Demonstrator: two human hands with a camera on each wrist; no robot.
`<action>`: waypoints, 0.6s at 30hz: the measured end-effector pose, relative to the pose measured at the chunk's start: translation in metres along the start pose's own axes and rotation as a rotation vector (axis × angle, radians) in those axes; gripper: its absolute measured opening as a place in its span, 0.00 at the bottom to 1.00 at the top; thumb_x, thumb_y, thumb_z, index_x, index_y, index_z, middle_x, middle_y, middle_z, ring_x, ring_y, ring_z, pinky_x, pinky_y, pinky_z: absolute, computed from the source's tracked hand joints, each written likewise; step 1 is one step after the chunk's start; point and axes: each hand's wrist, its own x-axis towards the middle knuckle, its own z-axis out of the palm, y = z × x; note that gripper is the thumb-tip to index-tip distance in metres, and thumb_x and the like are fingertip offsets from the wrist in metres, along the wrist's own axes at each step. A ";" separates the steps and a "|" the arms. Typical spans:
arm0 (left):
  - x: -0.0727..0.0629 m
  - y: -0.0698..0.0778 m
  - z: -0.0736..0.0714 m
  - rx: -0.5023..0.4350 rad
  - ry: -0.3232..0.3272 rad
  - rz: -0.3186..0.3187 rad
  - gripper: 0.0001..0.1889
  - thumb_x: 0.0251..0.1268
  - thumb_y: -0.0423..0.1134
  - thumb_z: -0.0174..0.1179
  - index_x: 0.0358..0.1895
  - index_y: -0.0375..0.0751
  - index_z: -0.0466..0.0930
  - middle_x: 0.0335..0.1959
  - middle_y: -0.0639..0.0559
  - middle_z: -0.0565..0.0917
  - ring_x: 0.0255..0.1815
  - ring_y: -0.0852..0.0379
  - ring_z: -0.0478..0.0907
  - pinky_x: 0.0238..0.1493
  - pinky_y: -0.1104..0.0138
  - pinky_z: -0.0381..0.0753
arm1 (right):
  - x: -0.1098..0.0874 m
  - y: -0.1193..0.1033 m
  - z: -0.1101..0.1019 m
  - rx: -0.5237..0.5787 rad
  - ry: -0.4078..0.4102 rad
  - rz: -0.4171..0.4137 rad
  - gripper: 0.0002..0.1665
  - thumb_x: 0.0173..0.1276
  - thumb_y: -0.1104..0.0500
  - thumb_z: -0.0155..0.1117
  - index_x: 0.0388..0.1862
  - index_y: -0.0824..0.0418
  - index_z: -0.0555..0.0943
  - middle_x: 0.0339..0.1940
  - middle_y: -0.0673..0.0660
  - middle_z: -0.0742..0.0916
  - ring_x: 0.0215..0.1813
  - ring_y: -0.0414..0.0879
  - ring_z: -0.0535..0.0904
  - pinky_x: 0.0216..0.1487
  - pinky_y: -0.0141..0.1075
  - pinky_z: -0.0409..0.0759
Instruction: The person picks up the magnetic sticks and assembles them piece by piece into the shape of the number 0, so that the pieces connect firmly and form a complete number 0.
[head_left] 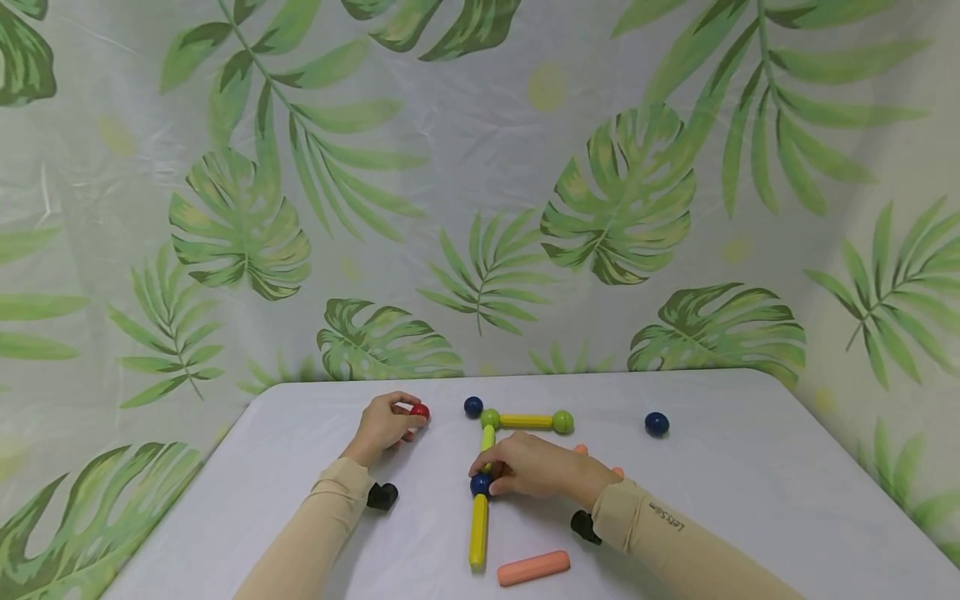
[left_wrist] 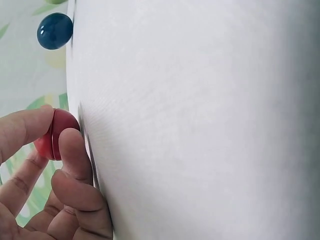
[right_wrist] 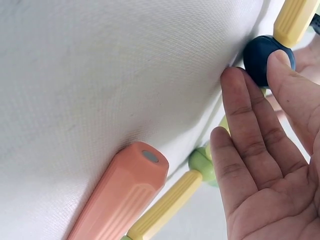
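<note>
My left hand pinches a red ball at the table's far left; in the left wrist view a seam runs round the red ball. My right hand holds a dark blue ball between thumb and fingers. From that ball a yellow rod extends toward me. On its far side a yellow-green rod, partly hidden by the right hand, leads to a green ball. Another yellow rod runs right from there to a second green ball.
A loose dark blue ball lies beside the green corner ball, and another blue ball sits far right. One salmon rod lies near me. Salmon ends show behind the right hand. A leaf-patterned curtain hangs behind the table.
</note>
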 end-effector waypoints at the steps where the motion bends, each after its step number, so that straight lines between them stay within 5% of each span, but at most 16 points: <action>1: -0.001 0.000 0.000 0.001 -0.002 0.003 0.19 0.67 0.38 0.74 0.59 0.41 0.85 0.45 0.43 0.90 0.25 0.58 0.85 0.24 0.68 0.77 | 0.000 0.000 0.000 0.002 0.000 -0.002 0.17 0.74 0.59 0.74 0.60 0.50 0.88 0.39 0.43 0.89 0.37 0.32 0.78 0.47 0.28 0.81; 18: -0.027 0.008 -0.002 -0.026 -0.094 0.044 0.17 0.66 0.37 0.75 0.56 0.42 0.86 0.41 0.45 0.85 0.25 0.54 0.82 0.30 0.65 0.82 | 0.000 -0.002 -0.001 0.002 0.003 -0.023 0.17 0.74 0.60 0.74 0.60 0.52 0.89 0.39 0.45 0.90 0.37 0.31 0.79 0.45 0.27 0.81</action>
